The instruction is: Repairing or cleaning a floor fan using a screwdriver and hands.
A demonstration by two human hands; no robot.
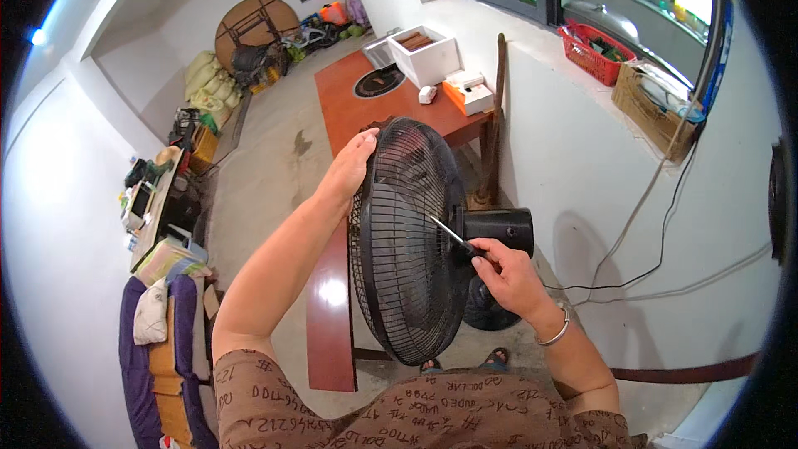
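A black electric fan (499, 229) stands in front of me, its round wire guard (407, 299) turned sideways. My left hand (352, 168) grips the upper left edge of the guard, with part of the fingers hidden behind the rim. In my right hand (504, 276) is a screwdriver (450, 231), its dark handle pinched between thumb and fingers. The screwdriver's bright metal shaft points up and left at the back of the guard, close to the motor housing. Whether its tip touches the wires I cannot tell.
Behind the fan a reddish-brown table (332, 108) carries a white box (424, 51) and an orange-and-white carton (468, 93). A wooden pole (499, 108) leans by the wall. Cables (661, 241) hang at right. A red basket (594, 54) sits on the window ledge.
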